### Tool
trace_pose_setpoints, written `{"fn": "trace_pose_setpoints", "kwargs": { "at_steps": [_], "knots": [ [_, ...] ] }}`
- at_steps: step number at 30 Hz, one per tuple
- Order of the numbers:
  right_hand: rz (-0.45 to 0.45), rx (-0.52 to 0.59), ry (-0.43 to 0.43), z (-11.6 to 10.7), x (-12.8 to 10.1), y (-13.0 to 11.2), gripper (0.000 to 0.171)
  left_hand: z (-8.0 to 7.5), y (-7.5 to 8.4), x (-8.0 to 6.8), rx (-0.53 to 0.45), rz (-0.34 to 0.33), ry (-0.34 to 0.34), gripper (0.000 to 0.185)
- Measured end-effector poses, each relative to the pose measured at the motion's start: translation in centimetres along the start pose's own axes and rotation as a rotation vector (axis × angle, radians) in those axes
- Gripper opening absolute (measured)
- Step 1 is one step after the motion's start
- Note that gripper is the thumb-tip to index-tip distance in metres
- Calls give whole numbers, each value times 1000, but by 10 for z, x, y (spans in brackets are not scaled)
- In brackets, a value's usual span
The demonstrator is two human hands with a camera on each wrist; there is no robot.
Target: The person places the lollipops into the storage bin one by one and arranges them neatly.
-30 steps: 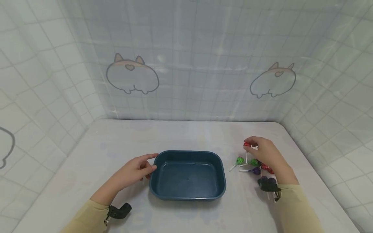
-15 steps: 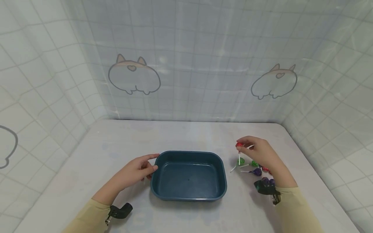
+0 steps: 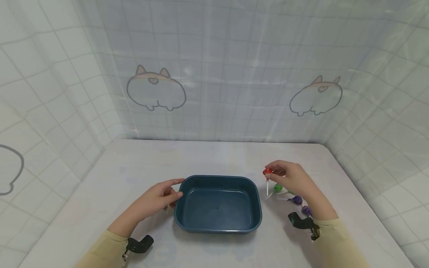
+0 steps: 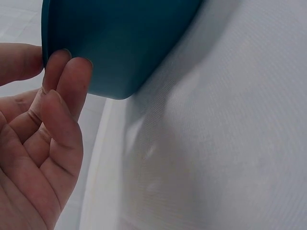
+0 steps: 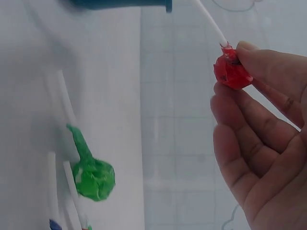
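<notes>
My right hand (image 3: 289, 178) pinches a red-wrapped lollipop (image 5: 232, 72) by its candy head. Its white stick points down, just right of the dark blue plastic basin (image 3: 218, 230). The basin's inside is bare. At the basin's left end, my left hand (image 3: 157, 197) holds the rim; in the left wrist view its curled fingers (image 4: 72, 86) lie against the outer wall. Below the right hand lie a green lollipop (image 5: 95, 179) and a purple lollipop (image 3: 296, 200). Another purple lollipop (image 3: 306, 211) is near the right wrist, partly covered.
A white cloth covers the table (image 3: 214, 158). Pale grid-patterned curtains (image 3: 221, 93) with animal drawings surround its back and sides. Black wrist-worn cameras (image 3: 140, 244) sit at both sleeves.
My right hand has carried the red lollipop leftward from the lollipop group toward the basin. The left hand has stayed at the basin's rim.
</notes>
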State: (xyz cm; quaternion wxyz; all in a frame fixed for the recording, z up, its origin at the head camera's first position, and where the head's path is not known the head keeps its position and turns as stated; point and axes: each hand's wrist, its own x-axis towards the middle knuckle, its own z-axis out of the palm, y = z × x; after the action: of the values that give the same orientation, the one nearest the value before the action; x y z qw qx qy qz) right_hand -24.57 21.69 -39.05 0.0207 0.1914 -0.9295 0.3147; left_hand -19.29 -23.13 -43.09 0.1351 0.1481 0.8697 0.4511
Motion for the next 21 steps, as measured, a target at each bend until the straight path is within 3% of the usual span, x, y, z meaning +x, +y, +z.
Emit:
{"fn": "trace_pose_setpoints", "kwargs": {
  "at_steps": [21],
  "knots": [
    [-65, 150, -45, 16, 4, -23, 21, 1, -3, -1, -33, 12, 2, 56]
  ]
}}
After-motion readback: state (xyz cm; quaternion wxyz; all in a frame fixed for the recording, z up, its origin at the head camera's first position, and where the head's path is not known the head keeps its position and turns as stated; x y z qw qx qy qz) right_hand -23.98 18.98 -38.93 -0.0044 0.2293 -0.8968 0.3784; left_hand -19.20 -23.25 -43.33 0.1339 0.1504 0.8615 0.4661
